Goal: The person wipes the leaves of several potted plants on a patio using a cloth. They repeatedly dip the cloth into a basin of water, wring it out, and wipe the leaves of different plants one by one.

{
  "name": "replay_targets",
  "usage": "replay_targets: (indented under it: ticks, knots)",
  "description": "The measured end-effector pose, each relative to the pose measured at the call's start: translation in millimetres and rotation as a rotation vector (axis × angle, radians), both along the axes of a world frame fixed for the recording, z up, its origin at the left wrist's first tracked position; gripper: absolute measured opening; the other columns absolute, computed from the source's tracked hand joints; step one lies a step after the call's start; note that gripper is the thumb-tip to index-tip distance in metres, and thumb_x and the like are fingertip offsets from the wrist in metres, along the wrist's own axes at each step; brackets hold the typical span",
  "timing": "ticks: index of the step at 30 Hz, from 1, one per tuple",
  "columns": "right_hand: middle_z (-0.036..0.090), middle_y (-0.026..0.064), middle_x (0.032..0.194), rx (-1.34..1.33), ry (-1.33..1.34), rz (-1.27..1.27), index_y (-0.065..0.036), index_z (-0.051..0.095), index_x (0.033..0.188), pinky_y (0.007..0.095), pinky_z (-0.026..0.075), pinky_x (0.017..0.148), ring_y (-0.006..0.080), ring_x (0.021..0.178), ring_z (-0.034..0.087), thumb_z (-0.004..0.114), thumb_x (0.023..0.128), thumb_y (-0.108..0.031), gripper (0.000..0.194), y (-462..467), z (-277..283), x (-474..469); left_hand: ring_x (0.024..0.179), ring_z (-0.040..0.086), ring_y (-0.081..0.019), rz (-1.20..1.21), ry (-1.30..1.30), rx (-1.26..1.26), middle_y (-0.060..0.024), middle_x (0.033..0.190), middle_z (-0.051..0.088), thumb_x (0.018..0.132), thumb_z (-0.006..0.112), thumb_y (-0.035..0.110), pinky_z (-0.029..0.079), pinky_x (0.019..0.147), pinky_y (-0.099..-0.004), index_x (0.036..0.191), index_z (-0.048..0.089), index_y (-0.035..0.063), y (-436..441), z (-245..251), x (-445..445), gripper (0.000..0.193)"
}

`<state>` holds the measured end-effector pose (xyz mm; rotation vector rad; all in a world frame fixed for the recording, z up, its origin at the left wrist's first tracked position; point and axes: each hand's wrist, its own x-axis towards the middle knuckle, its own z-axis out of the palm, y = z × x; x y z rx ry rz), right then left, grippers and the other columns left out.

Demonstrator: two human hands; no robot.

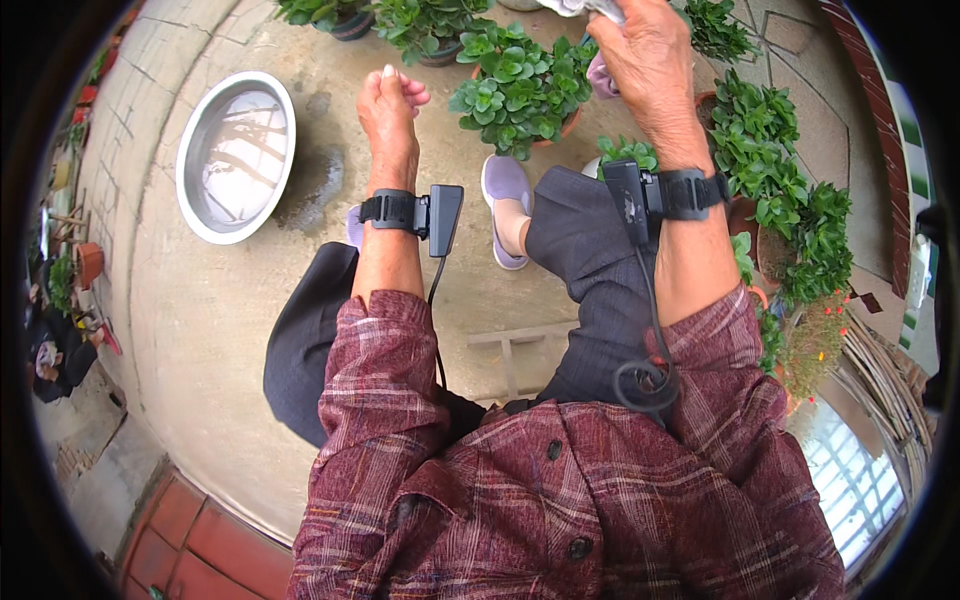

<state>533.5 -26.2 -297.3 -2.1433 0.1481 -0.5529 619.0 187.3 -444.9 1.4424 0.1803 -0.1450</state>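
At the top of the view, my right hand [651,64] grips a cloth [604,78]. Its whitish part runs past the upper edge, and a lilac part hangs below my fingers. A potted plant with broad green leaves [517,90] stands just left of that hand. My left hand [390,109] is raised over the concrete floor, thumb out and fingers loosely curled, with nothing seen in it. It lies between this plant and a metal basin [283,161] that holds water reflecting branches.
Potted plants [754,135] line the right side, and more pots [431,34] stand at the top. A wet patch [319,191] lies beside the basin. A person in dark clothes [67,356] is at the far left. Bundled sticks [889,390] lie at the right edge.
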Motion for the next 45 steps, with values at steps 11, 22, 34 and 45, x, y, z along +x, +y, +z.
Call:
replay_targets:
  ticks: [11, 22, 34, 45]
  knots:
    - [0.063, 0.0098, 0.116, -0.313, -0.05, -0.072, -0.012, 0.068, 0.115, 0.0427, 0.05, 0.091, 0.0344, 0.102, 0.061, 0.056, 0.077, -0.006, 0.04, -9, -19, -28, 0.067, 0.062, -0.0102, -0.191, -0.475, 0.004, -0.0031, 0.078, 0.067, 0.088, 0.068, 0.011, 0.044, 0.062, -0.0233, 0.085, 0.06, 0.0071, 83, 192, -23, 0.009]
    - [0.062, 0.0049, 0.118, -0.362, 0.026, 0.366, -0.014, 0.065, 0.112, 0.0389, 0.053, 0.087, 0.0285, 0.103, 0.059, 0.057, 0.075, 0.002, 0.041, 94, -27, -66, 0.094, 0.061, -0.0113, -0.144, -0.161, 0.109, -0.0049, 0.104, 0.066, 0.089, 0.068, 0.025, 0.047, 0.073, -0.0277, 0.098, 0.068, 0.0078, 78, 128, -39, 0.019]
    - [0.062, 0.0102, 0.104, -0.234, -0.122, 0.267, -0.008, 0.065, 0.106, 0.0423, 0.054, 0.077, 0.0339, 0.094, 0.061, 0.059, 0.078, 0.001, 0.03, 75, -4, -43, 0.135, 0.041, -0.027, -0.511, -0.125, 0.056, -0.0086, 0.146, 0.048, 0.091, 0.059, 0.01, 0.032, 0.112, -0.0368, 0.144, 0.046, 0.0059, 32, 138, -30, 0.054]
    - [0.064, 0.0136, 0.092, -0.327, -0.151, 0.405, -0.001, 0.064, 0.097, 0.0411, 0.055, 0.071, 0.0313, 0.091, 0.062, 0.061, 0.076, -0.003, 0.021, 95, -6, -53, 0.087, 0.059, -0.0096, -0.496, -0.231, 0.019, -0.0053, 0.094, 0.067, 0.102, 0.054, 0.026, 0.046, 0.079, -0.0241, 0.088, 0.064, 0.0023, 13, 129, -52, 0.029]
